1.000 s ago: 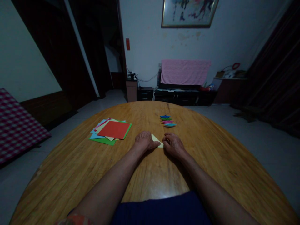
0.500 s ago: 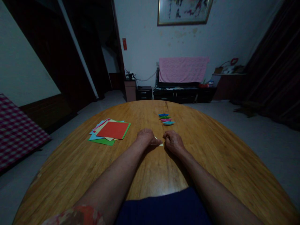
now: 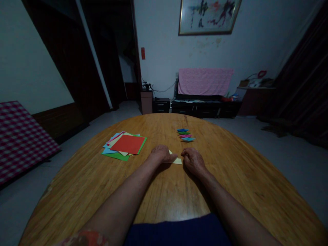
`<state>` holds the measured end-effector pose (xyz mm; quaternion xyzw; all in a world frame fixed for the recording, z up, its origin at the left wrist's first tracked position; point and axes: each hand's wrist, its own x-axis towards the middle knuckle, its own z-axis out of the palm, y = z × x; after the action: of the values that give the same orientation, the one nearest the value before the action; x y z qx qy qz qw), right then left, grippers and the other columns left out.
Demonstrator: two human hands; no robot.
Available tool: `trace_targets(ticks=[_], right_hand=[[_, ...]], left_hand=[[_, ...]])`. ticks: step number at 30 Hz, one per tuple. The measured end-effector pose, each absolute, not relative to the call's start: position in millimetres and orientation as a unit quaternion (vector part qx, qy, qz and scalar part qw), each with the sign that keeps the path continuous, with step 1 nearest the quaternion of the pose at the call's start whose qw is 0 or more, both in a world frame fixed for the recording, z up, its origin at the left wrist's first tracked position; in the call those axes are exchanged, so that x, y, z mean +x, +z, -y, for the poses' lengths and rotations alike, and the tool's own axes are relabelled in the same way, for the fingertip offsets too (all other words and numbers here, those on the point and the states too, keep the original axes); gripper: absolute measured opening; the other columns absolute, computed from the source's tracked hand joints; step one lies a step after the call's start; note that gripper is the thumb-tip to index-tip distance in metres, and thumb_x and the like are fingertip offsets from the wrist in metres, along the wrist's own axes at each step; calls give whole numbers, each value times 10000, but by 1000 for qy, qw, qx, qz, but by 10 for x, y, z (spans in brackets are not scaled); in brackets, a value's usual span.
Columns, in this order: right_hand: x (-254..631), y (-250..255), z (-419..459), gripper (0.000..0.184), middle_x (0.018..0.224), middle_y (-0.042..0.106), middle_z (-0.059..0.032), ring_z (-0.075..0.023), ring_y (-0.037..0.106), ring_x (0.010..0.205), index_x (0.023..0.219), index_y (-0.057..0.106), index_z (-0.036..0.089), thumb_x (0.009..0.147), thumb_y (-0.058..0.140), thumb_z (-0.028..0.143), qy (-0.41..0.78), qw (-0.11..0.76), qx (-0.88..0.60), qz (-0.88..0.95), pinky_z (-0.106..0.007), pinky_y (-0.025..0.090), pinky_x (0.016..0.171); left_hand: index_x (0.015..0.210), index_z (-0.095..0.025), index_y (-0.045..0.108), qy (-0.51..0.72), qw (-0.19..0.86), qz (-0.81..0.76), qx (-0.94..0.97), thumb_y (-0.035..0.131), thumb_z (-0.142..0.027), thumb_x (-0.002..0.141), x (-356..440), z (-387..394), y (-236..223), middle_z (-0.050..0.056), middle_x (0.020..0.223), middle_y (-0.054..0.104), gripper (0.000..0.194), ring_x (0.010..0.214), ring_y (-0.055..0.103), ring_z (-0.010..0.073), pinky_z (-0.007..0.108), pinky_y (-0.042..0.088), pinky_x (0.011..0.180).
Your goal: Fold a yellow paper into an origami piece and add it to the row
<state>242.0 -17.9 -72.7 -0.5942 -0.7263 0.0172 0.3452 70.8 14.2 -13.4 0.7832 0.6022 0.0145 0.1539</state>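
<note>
A folded pale yellow paper (image 3: pixel 176 161) lies on the wooden table, partly covered by my left hand (image 3: pixel 162 154). That hand holds it down, its thumb stretched along the paper toward the right. Just past the paper's right end, my right hand (image 3: pixel 194 160) rests on the tabletop with its fingers curled in; I see nothing in them. Beyond my hands stand several small folded paper boats in a row: a dark blue boat (image 3: pixel 182 130), a green boat (image 3: pixel 184 133), a pink boat (image 3: pixel 185 136) and a light blue boat (image 3: pixel 188 139).
To the left on the round table (image 3: pixel 164 201) lies a loose stack of coloured paper sheets, with a red sheet (image 3: pixel 128 144) on top. A checkered cloth (image 3: pixel 25 140) hangs at far left. Across the room stands a low black cabinet (image 3: pixel 184 107) below a pink cloth (image 3: pixel 205 81).
The camera view has tilted slightly, so the scene sits a bit lower and further right. More of the pale yellow paper now shows beside my left thumb. Both hands stay close together.
</note>
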Motion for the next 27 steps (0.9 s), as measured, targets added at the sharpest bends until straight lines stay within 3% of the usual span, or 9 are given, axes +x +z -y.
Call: trace_targets(ticks=[4, 9, 12, 19, 27], right_hand=[[2397, -668, 208, 215, 940, 661, -103, -209, 589, 892, 753, 669, 153, 783, 456, 159, 32, 341, -568, 748, -318, 421, 842], [2336, -602, 247, 153, 905, 642, -79, -203, 575, 878, 668, 626, 173, 768, 525, 229, 39, 322, -571, 754, -319, 407, 824], [2298, -601, 265, 90, 919, 626, -66, -205, 554, 902, 719, 623, 181, 738, 574, 254, 34, 311, -564, 765, -323, 392, 829], [2111, -607, 323, 123, 953, 607, -78, -216, 524, 920, 816, 613, 185, 772, 573, 293, 17, 302, -597, 743, -324, 365, 819], [1996, -618, 331, 104, 915, 591, -72, -226, 509, 904, 830, 592, 193, 768, 571, 275, 2, 309, -620, 721, -332, 344, 814]], left_hand=[[875, -110, 717, -6, 151, -580, 800, 542, -269, 730, 529, -179, -158, 159, 874, 704, 277, 809, 648, 238, 269, 457, 660], [894, -137, 709, 74, 152, -570, 804, 466, -214, 772, 410, -111, -203, 115, 903, 700, 283, 813, 622, 193, 248, 431, 675], [904, -145, 710, 130, 178, -575, 788, 482, -185, 739, 384, -90, -232, 83, 878, 699, 285, 790, 605, 173, 232, 416, 654], [887, -161, 709, 144, 239, -535, 798, 547, -285, 695, 334, -106, -221, 21, 726, 656, 281, 664, 573, 150, 218, 373, 548], [1047, -189, 655, 116, 203, -545, 805, 601, -364, 690, 372, -50, -211, 83, 1002, 678, 401, 925, 608, 222, 270, 452, 749]])
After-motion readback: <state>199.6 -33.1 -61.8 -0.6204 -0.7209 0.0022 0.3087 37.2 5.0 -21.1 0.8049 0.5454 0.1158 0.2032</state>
